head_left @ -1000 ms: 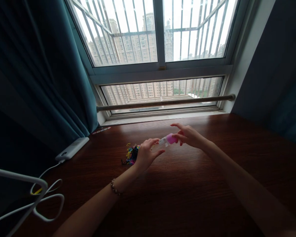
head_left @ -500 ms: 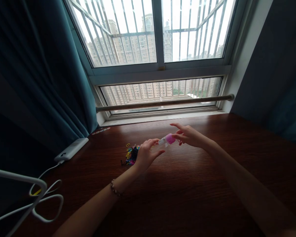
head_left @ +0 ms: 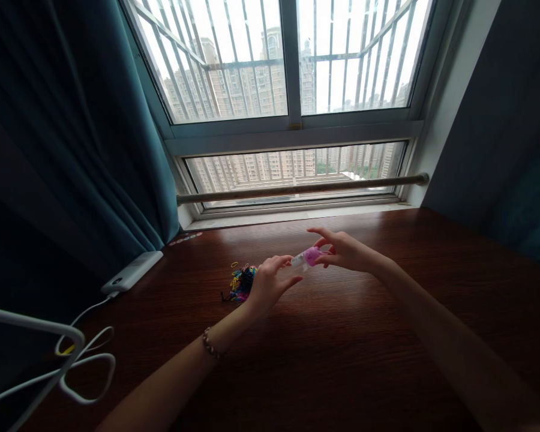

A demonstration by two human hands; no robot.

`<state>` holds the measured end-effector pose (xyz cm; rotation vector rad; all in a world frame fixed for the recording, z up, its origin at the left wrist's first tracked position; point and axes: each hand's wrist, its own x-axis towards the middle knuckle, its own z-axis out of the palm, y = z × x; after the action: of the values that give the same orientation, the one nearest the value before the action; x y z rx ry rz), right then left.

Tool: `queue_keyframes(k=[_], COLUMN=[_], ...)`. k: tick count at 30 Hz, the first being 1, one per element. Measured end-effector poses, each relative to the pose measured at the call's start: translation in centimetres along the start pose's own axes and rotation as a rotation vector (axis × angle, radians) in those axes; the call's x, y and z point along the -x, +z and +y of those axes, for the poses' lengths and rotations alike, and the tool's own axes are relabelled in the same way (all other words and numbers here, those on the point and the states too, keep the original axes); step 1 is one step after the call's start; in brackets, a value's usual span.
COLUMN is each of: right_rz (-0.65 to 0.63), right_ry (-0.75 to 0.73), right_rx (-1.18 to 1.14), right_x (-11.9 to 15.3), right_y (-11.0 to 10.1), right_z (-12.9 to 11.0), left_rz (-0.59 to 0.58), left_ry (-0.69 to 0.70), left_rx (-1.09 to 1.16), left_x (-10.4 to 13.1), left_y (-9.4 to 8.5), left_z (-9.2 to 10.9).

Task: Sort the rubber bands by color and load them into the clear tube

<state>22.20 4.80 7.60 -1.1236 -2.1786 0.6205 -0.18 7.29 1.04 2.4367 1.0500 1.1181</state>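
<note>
Dark reddish-brown wooden tabletop (head_left: 342, 354) fills the lower view, w/ the barred window (head_left: 292, 90) behind it and a teal curtain (head_left: 85, 138) hanging at your left. White cables (head_left: 78, 366) loop at the near left corner; a flat white power bank (head_left: 132, 271) lies by the curtain's foot. Your right hand (head_left: 348, 252) is raised above the table, thumb & middle fingers pinching the pink cap end of a small clear bottle with a pink cap (head_left: 306, 258), index finger stretched out. Your left hand (head_left: 267, 283), beaded bracelet (head_left: 209, 344) on the wrist, pinches the bottle's clear end. A pile of small multicoloured rubber bands (head_left: 240, 282) sits on the wood just left of that hand.
</note>
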Motion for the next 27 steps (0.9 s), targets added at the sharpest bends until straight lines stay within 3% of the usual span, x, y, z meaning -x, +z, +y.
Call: queue_keyframes(k=[4, 8, 14, 19, 24, 27], right_rz=[0.03, 0.026, 0.009, -0.027, -0.003, 0.002], right_ry=[0.097, -0.017, 0.056, -0.045, 0.003, -0.045], right_rx=[0.03, 0.048, 0.027, 0.047, 0.133, 0.151], right_x=[-0.09, 0.02, 0.04, -0.02, -0.15, -0.22], right_y=[-0.2, -0.13, -0.01, -0.04, 0.33, 0.3], right_z=[-0.2, -0.27, 0.0, 0.1, -0.17, -0.21], left_rz=[0.0, -0.001, -0.019, -0.046, -0.006, -0.068], left_ry=[0.003, -0.005, -0.01, -0.081, -0.122, -0.185], left_rx=[0.008, 0.029, 0.048, 0.196, 0.199, 0.306], left_x=[0.11, 0.19, 0.2, 0.22, 0.1, -0.18], left_y=[0.08, 0.12, 0.31, 0.54, 0.33, 0.14], left_z=[-0.12, -0.14, 0.03, -0.08, -0.04, 0.24])
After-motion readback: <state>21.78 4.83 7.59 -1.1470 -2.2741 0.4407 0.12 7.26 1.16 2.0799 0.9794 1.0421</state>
